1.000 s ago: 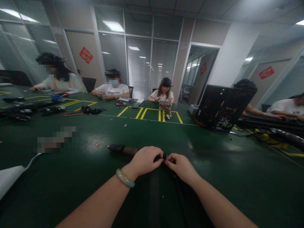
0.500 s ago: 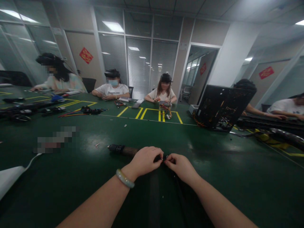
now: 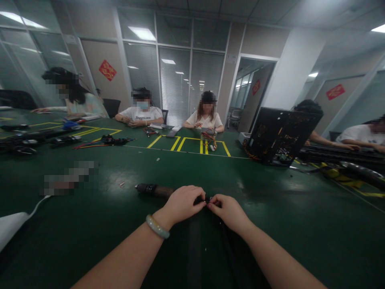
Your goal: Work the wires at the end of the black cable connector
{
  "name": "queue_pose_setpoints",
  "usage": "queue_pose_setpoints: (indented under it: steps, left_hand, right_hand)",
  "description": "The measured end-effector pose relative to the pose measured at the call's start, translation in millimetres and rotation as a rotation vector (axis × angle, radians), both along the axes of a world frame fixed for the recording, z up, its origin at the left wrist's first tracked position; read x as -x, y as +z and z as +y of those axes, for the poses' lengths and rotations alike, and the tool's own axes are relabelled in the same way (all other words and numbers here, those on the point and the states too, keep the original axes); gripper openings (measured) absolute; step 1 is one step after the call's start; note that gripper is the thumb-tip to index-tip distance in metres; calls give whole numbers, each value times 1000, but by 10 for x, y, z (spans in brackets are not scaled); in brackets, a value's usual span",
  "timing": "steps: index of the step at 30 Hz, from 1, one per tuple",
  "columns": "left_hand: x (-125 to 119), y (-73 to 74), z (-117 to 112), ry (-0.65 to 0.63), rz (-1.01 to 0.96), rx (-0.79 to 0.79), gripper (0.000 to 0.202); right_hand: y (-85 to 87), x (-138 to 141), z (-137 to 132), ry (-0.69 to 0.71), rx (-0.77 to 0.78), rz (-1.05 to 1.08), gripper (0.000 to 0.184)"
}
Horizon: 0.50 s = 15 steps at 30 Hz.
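Since a second ago, the co-worker (image 3: pixel 207 117) opposite has lifted their head; our hands have barely shifted. Our left hand (image 3: pixel 185 202) and right hand (image 3: pixel 230 210) pinch a small dark piece (image 3: pixel 208 198) between their fingers. A dark tube (image 3: pixel 162 192) lies on the worktop (image 3: pixel 90 224), partly hidden behind our left hand.

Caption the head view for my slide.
Left hand and right hand pinch a small dark piece, with a dark cylindrical part extending left along the green tabletop.
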<state>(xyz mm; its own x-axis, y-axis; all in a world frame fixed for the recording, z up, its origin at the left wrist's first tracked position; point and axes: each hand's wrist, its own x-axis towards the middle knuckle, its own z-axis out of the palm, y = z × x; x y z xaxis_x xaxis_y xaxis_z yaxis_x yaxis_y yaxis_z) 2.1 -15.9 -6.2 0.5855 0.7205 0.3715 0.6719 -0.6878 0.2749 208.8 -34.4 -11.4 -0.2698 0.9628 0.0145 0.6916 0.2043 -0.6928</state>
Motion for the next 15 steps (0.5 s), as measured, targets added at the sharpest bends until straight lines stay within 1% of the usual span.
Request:
queue_pose_setpoints:
  steps: [4, 10, 15]
  left_hand:
    - [-8, 4, -3, -13, 19, -6, 7]
    - [-12, 24, -15, -36, 25, -6, 10]
    - [0, 11, -9, 1, -4, 0, 12]
  right_hand:
    - [-24, 0, 10, -3, -26, -5, 14]
    - [-21, 0, 8, -1, -25, -12, 15]
    - [-9, 1, 6, 0, -14, -20, 15]
